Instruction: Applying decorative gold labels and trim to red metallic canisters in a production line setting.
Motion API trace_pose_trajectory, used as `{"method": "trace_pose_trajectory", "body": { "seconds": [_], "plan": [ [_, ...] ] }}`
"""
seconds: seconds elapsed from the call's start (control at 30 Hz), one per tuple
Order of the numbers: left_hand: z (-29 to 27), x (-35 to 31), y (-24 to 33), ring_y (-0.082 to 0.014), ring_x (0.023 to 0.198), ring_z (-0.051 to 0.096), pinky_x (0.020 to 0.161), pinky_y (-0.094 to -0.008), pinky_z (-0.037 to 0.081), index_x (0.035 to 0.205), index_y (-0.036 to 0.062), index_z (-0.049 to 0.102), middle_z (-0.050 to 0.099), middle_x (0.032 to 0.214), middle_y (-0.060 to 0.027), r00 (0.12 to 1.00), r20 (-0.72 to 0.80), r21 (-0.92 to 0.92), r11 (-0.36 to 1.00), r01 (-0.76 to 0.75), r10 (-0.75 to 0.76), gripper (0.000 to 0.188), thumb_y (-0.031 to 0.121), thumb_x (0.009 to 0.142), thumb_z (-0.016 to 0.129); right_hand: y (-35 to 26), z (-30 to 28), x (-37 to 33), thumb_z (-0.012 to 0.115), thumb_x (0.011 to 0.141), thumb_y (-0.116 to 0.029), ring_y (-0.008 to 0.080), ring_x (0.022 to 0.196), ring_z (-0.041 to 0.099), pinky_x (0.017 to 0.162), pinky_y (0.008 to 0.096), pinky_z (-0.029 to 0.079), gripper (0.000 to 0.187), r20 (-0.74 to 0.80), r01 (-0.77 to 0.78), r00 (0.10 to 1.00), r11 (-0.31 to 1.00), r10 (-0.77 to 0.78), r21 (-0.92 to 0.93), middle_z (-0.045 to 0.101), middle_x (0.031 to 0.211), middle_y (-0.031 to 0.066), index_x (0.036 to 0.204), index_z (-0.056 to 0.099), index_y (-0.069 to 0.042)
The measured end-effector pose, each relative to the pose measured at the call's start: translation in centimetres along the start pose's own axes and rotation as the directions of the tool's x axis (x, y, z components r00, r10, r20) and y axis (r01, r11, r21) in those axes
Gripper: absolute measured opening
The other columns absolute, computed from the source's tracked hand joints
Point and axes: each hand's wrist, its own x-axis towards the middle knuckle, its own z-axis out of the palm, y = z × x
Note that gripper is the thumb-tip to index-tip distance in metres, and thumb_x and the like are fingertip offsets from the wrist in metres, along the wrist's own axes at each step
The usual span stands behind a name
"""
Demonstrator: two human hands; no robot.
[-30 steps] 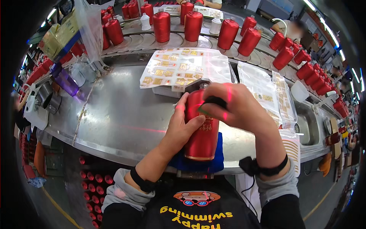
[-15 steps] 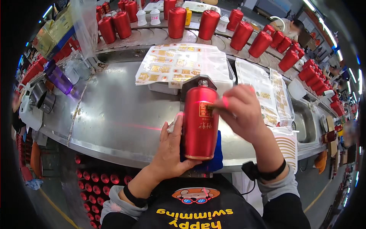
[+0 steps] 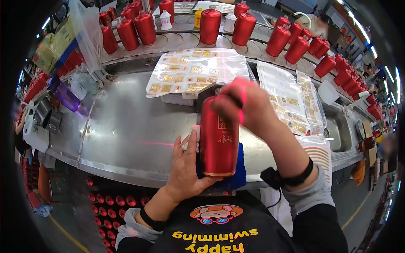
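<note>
Your right hand [image 3: 249,105] has moved up from beside the label [image 3: 225,124] of the red bottle [image 3: 218,155] to over its upper front; blur hides whether that grip pinches anything. Your left hand [image 3: 183,170] has its grip spread along the bottle's left side, a white wad [image 3: 196,130] at its fingers. Between both hands, the bottle has blue cloth [image 3: 239,168] at its lower right; beyond it lie a gold-printed sheet [image 3: 185,71], then a conveyor [image 3: 181,41].
</note>
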Motion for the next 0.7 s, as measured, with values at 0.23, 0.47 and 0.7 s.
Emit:
{"method": "trace_pose_trajectory", "body": {
  "seconds": [0.23, 0.47, 0.7],
  "plan": [
    [-0.6, 1.3, -1.1, -0.0421, 0.134, 0.034, 0.114, -0.0569, 0.013, 0.149, -0.0045, 0.019, 0.040, 0.145, -0.0221, 1.000, -0.017, -0.164, 0.986, -0.021, 0.019, 0.110, 0.067, 0.078, 0.063, 2.4, -1.2, -2.6, 0.074, 0.082, -0.010, 0.0129, 0.071, 0.059, 0.065, 0.0261, 0.047, 0.015, -0.169, -0.070, 0.980, 0.980, 0.102, 0.185, 0.063, 0.076, 0.0045, 0.093, 0.066, -0.004],
    [-2.5, 10.4, -2.0, -0.0282, 0.130, 0.040, 0.116, -0.0523, 0.011, 0.136, 0.0130, 0.050, 0.063, 0.117, -0.0091, 0.882, 0.180, 0.113, 0.882, -0.458, 0.435, 0.069, 0.066, 0.092, 0.037, 2.2, -3.1, -7.3, 0.075, 0.081, -0.012, 0.0126, 0.067, 0.056, 0.061, 0.0266, 0.044, 0.015, -0.187, -0.305, 0.900, 0.877, 0.393, 0.372, 0.059, 0.073, 0.0045, 0.089, 0.067, -0.002],
    [-2.4, 3.5, 0.3, -0.0255, 0.121, 0.046, 0.115, -0.0523, 0.017, 0.121, 0.0133, 0.064, 0.066, 0.114, -0.0049, 0.901, 0.150, 0.038, 0.908, -0.416, 0.407, 0.051, 0.053, 0.096, 0.044, 0.7, -2.5, -1.2, 0.074, 0.077, -0.011, 0.0259, 0.068, 0.059, 0.062, 0.0347, 0.047, 0.017, 0.272, 0.088, 0.945, 0.943, -0.181, 0.320, 0.060, 0.075, 0.0108, 0.085, 0.063, -0.002]
  ]
}}
